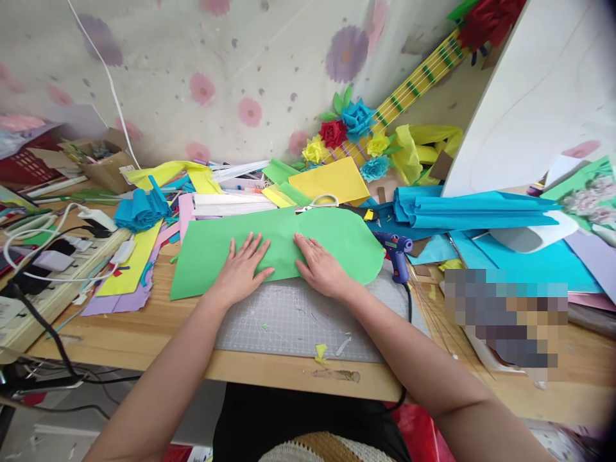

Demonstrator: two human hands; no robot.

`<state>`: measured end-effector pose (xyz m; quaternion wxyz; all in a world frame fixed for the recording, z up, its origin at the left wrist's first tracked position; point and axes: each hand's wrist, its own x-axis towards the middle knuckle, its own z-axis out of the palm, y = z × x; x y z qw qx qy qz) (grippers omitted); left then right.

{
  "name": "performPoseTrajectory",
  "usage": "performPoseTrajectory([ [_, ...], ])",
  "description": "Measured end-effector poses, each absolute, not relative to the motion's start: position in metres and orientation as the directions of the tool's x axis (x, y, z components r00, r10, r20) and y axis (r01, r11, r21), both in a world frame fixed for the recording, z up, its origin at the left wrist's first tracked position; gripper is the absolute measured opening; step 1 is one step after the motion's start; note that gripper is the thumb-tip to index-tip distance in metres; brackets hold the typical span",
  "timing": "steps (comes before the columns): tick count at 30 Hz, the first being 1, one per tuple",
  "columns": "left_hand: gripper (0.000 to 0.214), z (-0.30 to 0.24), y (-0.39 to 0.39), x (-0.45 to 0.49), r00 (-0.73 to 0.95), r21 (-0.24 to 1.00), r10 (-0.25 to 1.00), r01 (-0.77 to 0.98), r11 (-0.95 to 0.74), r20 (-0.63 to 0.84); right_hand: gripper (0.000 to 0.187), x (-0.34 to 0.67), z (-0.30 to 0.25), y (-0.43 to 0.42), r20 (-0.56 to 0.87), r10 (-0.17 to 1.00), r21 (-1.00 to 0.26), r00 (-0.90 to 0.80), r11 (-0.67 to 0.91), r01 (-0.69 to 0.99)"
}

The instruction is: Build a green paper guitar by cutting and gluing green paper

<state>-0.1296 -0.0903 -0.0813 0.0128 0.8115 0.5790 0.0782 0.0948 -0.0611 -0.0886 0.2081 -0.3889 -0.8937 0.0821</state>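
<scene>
Flat lay the left hand (244, 266), splayed open, and the right hand (323, 264), fingers closer, on the long green paper sheet (283, 240), straight-ended left, rounded right, partly over the grey gridded mat (293, 317)!

Soft, bright light fills our view, with faint shadows, darkened right-hand corners and a pixelated patch (505, 324).

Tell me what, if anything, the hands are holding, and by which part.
Nothing is gripped: the left hand and right hand rest on top of the green paper, either side of its middle.
</scene>
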Motion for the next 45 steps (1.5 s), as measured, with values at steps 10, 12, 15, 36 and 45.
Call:
performPoseTrajectory([
  [10,0.069,-0.071,-0.090,-0.159,0.321,0.247,0.946,0.922,-0.300,-0.051,0.056,0.095,-0.089,-0.060,0.350,0.774,-0.380,-0.528,0.632,0.675],
  [12,0.071,-0.069,-0.091,-0.168,0.298,0.256,0.950,0.929,-0.266,-0.096,0.061,0.095,-0.087,-0.061,0.360,0.776,-0.408,-0.518,0.630,0.661],
  [15,0.073,-0.066,-0.091,-0.177,0.266,0.257,0.953,0.940,-0.223,-0.147,0.069,0.095,-0.086,-0.062,0.386,0.778,-0.453,-0.496,0.628,0.632],
  [36,0.073,-0.080,-0.091,-0.136,0.304,0.099,0.953,0.948,-0.303,0.007,0.048,0.096,-0.076,-0.052,0.256,0.822,-0.499,-0.509,0.563,0.658],
  [45,0.064,-0.082,-0.091,-0.133,0.357,0.098,0.934,0.929,-0.357,0.019,0.066,0.086,-0.061,-0.037,0.146,0.746,-0.464,-0.649,0.631,0.621],
])
